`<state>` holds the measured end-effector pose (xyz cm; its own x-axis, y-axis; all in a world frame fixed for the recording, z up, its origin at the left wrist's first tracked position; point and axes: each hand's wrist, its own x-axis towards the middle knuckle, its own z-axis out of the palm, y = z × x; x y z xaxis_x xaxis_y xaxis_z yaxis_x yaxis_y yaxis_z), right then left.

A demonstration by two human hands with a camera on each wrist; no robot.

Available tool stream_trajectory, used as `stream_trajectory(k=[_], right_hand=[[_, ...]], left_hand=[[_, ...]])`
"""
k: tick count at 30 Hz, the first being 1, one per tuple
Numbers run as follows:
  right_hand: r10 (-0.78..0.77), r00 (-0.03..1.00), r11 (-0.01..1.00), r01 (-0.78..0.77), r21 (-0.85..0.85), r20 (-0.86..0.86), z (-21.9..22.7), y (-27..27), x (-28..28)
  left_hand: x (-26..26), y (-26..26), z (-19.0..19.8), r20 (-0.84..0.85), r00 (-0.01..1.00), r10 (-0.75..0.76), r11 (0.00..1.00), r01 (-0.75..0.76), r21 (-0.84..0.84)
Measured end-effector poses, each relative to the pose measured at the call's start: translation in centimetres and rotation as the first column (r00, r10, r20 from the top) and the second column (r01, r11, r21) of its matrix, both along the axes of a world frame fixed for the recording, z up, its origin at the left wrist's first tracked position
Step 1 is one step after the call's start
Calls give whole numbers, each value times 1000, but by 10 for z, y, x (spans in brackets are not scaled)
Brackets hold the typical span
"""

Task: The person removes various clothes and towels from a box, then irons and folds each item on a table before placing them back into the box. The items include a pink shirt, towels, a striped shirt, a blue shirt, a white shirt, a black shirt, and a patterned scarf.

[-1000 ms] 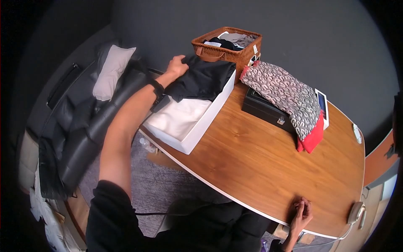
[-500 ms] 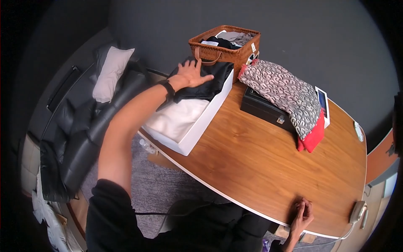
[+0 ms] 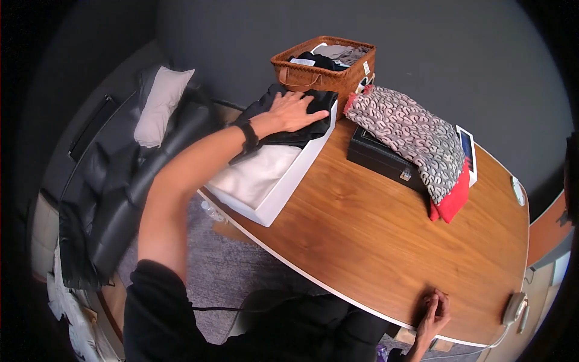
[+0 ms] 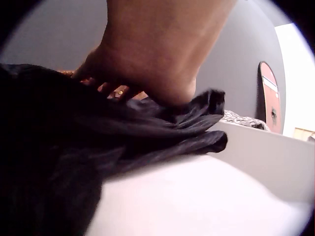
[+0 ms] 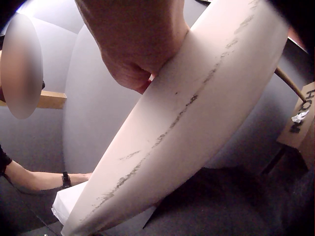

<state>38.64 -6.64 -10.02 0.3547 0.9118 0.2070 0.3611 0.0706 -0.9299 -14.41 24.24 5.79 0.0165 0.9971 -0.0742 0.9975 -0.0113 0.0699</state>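
My left hand (image 3: 295,113) lies palm down with fingers spread on a folded black cloth (image 3: 292,139), near the far end of a long white box (image 3: 284,194). In the left wrist view the cloth's loose folds (image 4: 147,142) bunch below the heel of the hand. White fabric (image 3: 250,172) shows in the box's near half, beside the black cloth. At the table's near edge rests my right hand (image 3: 435,317), its fingers loosely curled with nothing visible in them. The right wrist view shows this hand (image 5: 142,49) over the table's pale, scuffed underside edge.
Behind the box stands a woven basket (image 3: 341,79) of clothes. A black case (image 3: 379,158) lies on the wooden table (image 3: 362,241), under a patterned cloth (image 3: 416,130) with red ends. A telephone (image 3: 514,309) sits at the right edge. At left is a dark sofa (image 3: 123,199).
My left hand has let go of the black cloth's far left corner, spread its fingers and moved right across the cloth's top. The right hand stays in place.
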Motion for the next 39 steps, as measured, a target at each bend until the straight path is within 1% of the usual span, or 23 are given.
stream_trajectory(k=[1,4,6,8,9,13,15,18,19,22,23,24,25,27,30,33,36,37,38,39], right_hand=[[-1,1000,1000,1,-9,4,0,0,0],[-4,1000,1000,5,-19,28,1,0,1],[-7,998,1000,8,-10,56,3,1,1],[-11,999,1000,11,-2,35,2,1,0],[-12,1000,1000,12,2,23,1,0,-1],[15,1000,999,-15,33,3,0,0,-1],[32,999,998,-33,54,24,1,1,-1],[36,998,999,-34,40,-55,2,0,-4],[27,999,999,-26,32,-39,2,0,-5],[19,1000,1000,-19,18,0,4,0,-4],[24,1000,999,-24,24,0,4,0,-4],[28,1000,999,-28,32,-2,4,0,-5],[22,1000,999,-23,30,9,4,0,-6],[15,999,1000,-16,26,39,6,0,-6],[14,997,1000,-15,19,82,8,0,-7],[18,998,1000,-19,24,60,2,0,-3],[20,999,999,-21,34,43,2,-1,-3],[16,999,999,-17,37,32,3,0,-4],[13,1000,999,-14,36,24,7,0,-7],[13,1000,999,-14,33,16,9,-1,-9]], left_hand=[[4,2,-5,14,1000,-11,1000,11,26],[12,3,-19,-39,999,-32,998,34,47],[9,9,-23,44,999,-16,999,17,-41],[1,15,-23,111,994,-16,995,27,-100],[-3,17,-24,83,996,-25,994,33,-101],[-7,13,-27,96,994,-53,998,55,-13],[-8,4,-14,89,992,-89,996,87,25],[-6,-31,14,-104,985,-139,990,141,9],[-10,-39,17,-214,967,-139,989,147,24],[-20,-67,26,-318,948,1,1000,6,20],[-32,-68,13,-311,950,5,1000,-1,14],[-40,-70,2,-293,956,-4,999,-9,-42],[-46,-70,-14,-259,966,2,999,-15,-48],[-45,-75,-27,-206,978,23,998,-33,-48],[-49,-73,-30,-161,987,20,999,-26,-32],[-46,-74,-27,-152,988,25,999,-31,-42],[-39,-69,-15,-153,986,61,990,-79,-113],[-35,-63,-9,-120,989,82,992,-93,-89],[-30,-61,-2,-69,996,59,998,-59,-4],[-32,-51,-7,9,1000,-20,996,19,92]])
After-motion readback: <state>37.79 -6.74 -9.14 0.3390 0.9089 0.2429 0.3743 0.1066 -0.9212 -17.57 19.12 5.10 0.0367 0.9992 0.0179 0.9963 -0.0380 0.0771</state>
